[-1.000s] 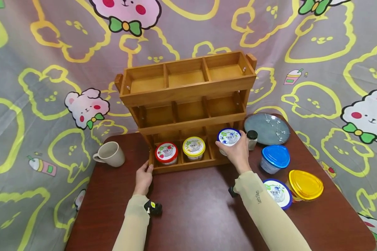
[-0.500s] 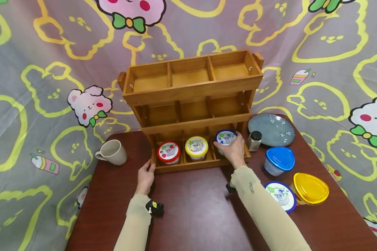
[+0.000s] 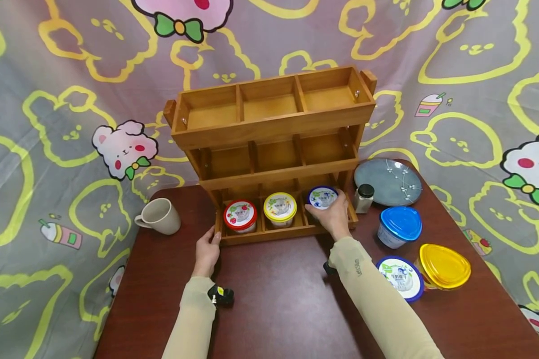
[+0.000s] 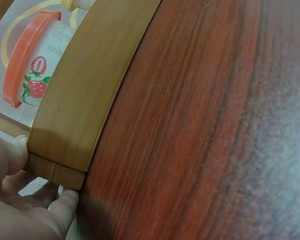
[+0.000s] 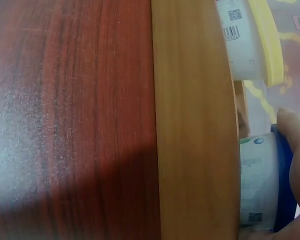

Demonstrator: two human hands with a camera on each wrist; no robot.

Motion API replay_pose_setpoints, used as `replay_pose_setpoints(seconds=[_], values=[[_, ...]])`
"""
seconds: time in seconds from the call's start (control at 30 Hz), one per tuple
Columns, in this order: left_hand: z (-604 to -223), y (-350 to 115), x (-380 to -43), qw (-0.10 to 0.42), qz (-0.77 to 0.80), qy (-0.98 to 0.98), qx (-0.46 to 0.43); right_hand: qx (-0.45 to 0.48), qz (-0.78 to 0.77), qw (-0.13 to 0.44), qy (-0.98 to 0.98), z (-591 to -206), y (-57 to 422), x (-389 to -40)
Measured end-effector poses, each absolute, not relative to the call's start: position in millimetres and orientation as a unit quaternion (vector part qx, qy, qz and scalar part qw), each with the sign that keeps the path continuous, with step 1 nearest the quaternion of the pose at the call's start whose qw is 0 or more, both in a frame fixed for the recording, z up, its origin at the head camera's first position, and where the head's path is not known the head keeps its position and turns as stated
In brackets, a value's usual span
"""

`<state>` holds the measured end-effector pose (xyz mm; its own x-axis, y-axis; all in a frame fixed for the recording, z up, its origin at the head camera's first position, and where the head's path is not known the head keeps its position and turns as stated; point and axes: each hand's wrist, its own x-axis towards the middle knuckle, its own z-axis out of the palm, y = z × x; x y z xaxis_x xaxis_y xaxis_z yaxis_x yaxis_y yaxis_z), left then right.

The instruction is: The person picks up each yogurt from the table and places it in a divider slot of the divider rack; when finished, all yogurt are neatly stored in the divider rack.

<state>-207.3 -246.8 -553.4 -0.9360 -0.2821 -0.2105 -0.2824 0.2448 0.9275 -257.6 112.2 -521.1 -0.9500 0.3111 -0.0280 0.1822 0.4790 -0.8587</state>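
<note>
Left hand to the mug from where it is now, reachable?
Probably yes: the mug stands just left of and beyond the left hand, with nothing visible between them. It would likely have to let go of the rack's corner first.

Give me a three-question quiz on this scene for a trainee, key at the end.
1. What colour is the lid rim of the tub that the right hand grips? (a) red (b) blue (c) yellow
2. True or false: the left hand holds the mug.
3. Fill in: in the bottom tier of the wooden rack, the middle compartment holds the ____.

Key: 1. b. 2. False; it grips the end of the rack. 3. yellow-rimmed tub.
</note>
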Motion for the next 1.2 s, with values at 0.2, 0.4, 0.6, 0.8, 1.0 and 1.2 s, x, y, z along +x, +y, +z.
replay_pose_setpoints(seconds=[0.2, 0.4, 0.6, 0.8, 1.0, 1.2], values=[[-554, -247, -207, -0.006, 0.592, 0.787, -0.171, -0.145, 0.486, 0.071, -0.859, -523, 112, -257], [-556, -248, -208, -0.012, 0.594, 0.786, -0.17, -0.141, 0.484, 0.073, -0.861, -524, 111, -256], [-556, -248, -207, -0.009, 0.598, 0.782, -0.174, -0.143, 0.485, 0.065, -0.86, -525, 112, -256], [-557, -246, -205, -0.011, 0.598, 0.783, -0.168, -0.139, 0.488, 0.054, -0.86, -522, 117, -251], [-556, -245, -204, -0.018, 0.6, 0.782, -0.165, -0.108, 0.482, 0.062, -0.867, -491, 129, -236], [-554, -247, -205, -0.013, 0.607, 0.777, -0.169, -0.075, 0.447, 0.074, -0.888, -435, 162, -204]])
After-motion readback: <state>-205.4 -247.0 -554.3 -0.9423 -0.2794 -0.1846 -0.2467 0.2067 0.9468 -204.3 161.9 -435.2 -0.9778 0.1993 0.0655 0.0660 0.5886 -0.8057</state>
